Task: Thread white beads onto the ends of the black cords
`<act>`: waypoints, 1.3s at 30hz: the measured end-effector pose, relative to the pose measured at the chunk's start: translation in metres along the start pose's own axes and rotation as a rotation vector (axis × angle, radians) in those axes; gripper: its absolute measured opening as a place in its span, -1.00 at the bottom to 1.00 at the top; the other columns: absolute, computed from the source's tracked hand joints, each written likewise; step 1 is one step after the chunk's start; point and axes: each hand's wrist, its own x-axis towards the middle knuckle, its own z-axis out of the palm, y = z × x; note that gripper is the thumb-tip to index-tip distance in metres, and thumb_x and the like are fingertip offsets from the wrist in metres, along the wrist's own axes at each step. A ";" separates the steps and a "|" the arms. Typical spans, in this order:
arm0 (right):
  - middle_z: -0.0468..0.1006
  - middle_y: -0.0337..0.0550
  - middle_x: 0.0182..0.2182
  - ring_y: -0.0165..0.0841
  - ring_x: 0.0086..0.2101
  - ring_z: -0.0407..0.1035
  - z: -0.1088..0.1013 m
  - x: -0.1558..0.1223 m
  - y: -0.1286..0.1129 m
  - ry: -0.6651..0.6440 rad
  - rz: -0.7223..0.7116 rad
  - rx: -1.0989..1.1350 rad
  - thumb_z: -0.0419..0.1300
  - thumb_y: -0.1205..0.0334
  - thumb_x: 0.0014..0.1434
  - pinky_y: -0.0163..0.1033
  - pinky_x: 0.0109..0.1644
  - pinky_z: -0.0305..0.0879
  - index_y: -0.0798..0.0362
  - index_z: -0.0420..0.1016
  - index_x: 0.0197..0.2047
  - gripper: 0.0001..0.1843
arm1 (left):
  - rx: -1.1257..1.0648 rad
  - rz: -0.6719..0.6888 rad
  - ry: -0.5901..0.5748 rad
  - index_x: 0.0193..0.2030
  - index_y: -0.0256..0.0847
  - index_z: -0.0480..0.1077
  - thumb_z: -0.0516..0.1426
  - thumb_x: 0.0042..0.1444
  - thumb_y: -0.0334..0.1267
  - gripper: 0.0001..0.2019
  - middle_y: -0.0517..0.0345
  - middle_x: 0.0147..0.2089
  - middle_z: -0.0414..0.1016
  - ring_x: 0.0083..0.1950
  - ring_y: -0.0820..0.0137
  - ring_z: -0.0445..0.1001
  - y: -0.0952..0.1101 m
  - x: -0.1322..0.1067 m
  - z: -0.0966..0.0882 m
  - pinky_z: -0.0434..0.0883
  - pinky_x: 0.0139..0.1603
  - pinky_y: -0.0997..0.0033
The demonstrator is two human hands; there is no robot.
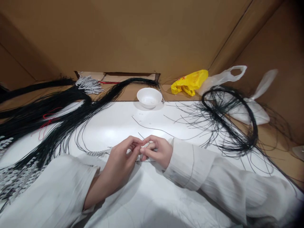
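Note:
My left hand (121, 158) and my right hand (158, 150) meet at the middle of the white table (152, 196), fingertips pinched together on a thin black cord (152, 129) that trails away toward the back. Something small and pale sits between the fingertips; I cannot make out what it is. A short row of small clear beads on cord (97, 153) lies just left of my left hand. Both arms wear white sleeves.
A white bowl (149, 97) stands at the table's far edge. Thick bundles of black cords (59, 117) spread across the left, with beaded ends (89, 84) and a red thread (47, 122). A looped cord bundle (232, 120), white plastic bags (247, 107) and a yellow bag (190, 82) lie right. Cardboard walls surround.

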 end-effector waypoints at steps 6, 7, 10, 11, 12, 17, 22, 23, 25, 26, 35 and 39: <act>0.47 -0.28 -0.66 -0.47 -0.60 0.35 -0.008 0.009 -0.006 -0.101 0.042 0.118 0.15 0.37 -0.05 -0.36 -0.47 0.28 0.13 0.32 -0.45 -0.95 | 0.092 0.044 0.118 -0.26 -0.13 0.33 0.05 0.08 -0.34 -0.91 0.19 -0.35 0.42 -0.34 0.42 0.35 0.001 -0.002 0.001 0.24 -0.34 0.50; 0.46 -0.29 -0.66 -0.49 -0.63 0.34 -0.009 0.011 -0.006 -0.112 0.068 0.146 0.14 0.40 -0.08 -0.37 -0.51 0.27 0.12 0.30 -0.47 -0.94 | 0.117 0.052 0.150 -0.24 -0.13 0.32 0.05 0.08 -0.35 -0.90 0.19 -0.34 0.41 -0.32 0.41 0.35 0.001 -0.002 0.000 0.24 -0.32 0.49; 0.49 -0.28 -0.64 -0.51 -0.71 0.29 -0.014 0.016 -0.008 -0.154 0.129 0.207 0.14 0.38 -0.11 -0.41 -0.63 0.17 0.13 0.29 -0.45 -0.91 | 0.150 0.065 0.201 -0.19 -0.14 0.30 0.01 0.12 -0.32 -0.87 0.15 -0.28 0.41 -0.26 0.38 0.37 -0.002 0.002 -0.002 0.26 -0.25 0.46; 0.49 -0.26 -0.63 -0.51 -0.72 0.29 -0.016 0.018 -0.009 -0.155 0.133 0.219 0.15 0.36 -0.10 -0.42 -0.65 0.15 0.14 0.31 -0.43 -0.91 | 0.166 0.069 0.218 -0.16 -0.15 0.29 -0.01 0.14 -0.31 -0.86 0.13 -0.24 0.41 -0.22 0.37 0.37 -0.003 0.004 -0.004 0.26 -0.21 0.44; 0.50 -0.24 -0.62 -0.51 -0.73 0.30 -0.018 0.019 -0.009 -0.148 0.132 0.227 0.16 0.33 -0.10 -0.42 -0.66 0.14 0.16 0.33 -0.43 -0.89 | 0.197 0.078 0.233 -0.14 -0.15 0.29 -0.03 0.15 -0.30 -0.84 0.10 -0.20 0.41 -0.19 0.35 0.37 -0.005 0.006 -0.006 0.25 -0.17 0.42; 0.51 -0.18 -0.58 -0.49 -0.70 0.34 -0.028 0.024 -0.013 -0.045 0.125 0.308 0.25 0.25 -0.12 -0.43 -0.66 0.17 0.19 0.36 -0.46 -0.81 | 0.556 0.127 0.123 -0.13 -0.19 0.29 -0.07 0.17 -0.31 -0.81 0.02 -0.16 0.37 -0.10 0.24 0.33 -0.017 0.011 -0.012 0.22 -0.08 0.27; 0.51 -0.15 -0.58 -0.48 -0.73 0.28 -0.028 0.025 -0.018 -0.055 0.208 0.443 0.21 0.26 -0.10 -0.38 -0.70 0.20 0.18 0.34 -0.49 -0.84 | 0.722 0.202 0.006 -0.26 -0.21 0.30 -0.09 0.18 -0.34 -0.84 0.08 -0.28 0.34 -0.23 0.29 0.33 -0.024 0.011 -0.008 0.26 -0.19 0.30; 0.51 -0.15 -0.59 -0.50 -0.74 0.25 -0.027 0.024 -0.019 -0.060 0.221 0.461 0.20 0.28 -0.10 -0.38 -0.71 0.19 0.18 0.34 -0.50 -0.87 | 0.725 0.202 -0.003 -0.30 -0.21 0.29 -0.10 0.18 -0.35 -0.84 0.09 -0.30 0.34 -0.26 0.31 0.32 -0.023 0.012 -0.008 0.26 -0.21 0.32; 0.50 -0.16 -0.60 -0.55 -0.76 0.18 -0.025 0.023 -0.020 -0.061 0.245 0.483 0.15 0.34 -0.09 -0.42 -0.74 0.10 0.18 0.34 -0.50 -0.93 | 0.703 0.187 -0.014 -0.35 -0.21 0.27 -0.10 0.19 -0.35 -0.83 0.11 -0.34 0.33 -0.31 0.33 0.31 -0.022 0.012 -0.007 0.25 -0.24 0.33; 0.49 -0.16 -0.61 -0.57 -0.76 0.14 -0.024 0.023 -0.020 -0.065 0.258 0.493 0.13 0.38 -0.09 -0.44 -0.74 0.04 0.18 0.34 -0.51 -0.96 | 0.671 0.170 -0.011 -0.36 -0.20 0.26 -0.10 0.19 -0.34 -0.83 0.12 -0.34 0.33 -0.31 0.33 0.31 -0.021 0.012 -0.007 0.25 -0.24 0.33; 0.45 -0.22 -0.66 -0.63 -0.76 0.00 -0.017 0.022 -0.015 -0.174 0.326 0.514 -0.02 0.55 -0.25 -0.46 -0.70 -0.17 0.20 0.32 -0.51 -0.82 | 0.091 -0.061 0.087 -0.28 -0.16 0.29 0.00 0.14 -0.24 -0.91 0.22 -0.32 0.40 -0.31 0.42 0.36 -0.013 0.014 -0.005 0.27 -0.29 0.46; 0.45 -0.26 -0.65 -0.62 -0.76 0.03 -0.016 0.022 -0.010 -0.185 0.316 0.438 -0.02 0.57 -0.30 -0.44 -0.69 -0.16 0.19 0.31 -0.46 -0.74 | 0.127 -0.065 0.129 -0.28 -0.16 0.32 -0.02 0.14 -0.28 -0.89 0.23 -0.31 0.40 -0.32 0.44 0.35 -0.011 0.012 -0.004 0.25 -0.27 0.45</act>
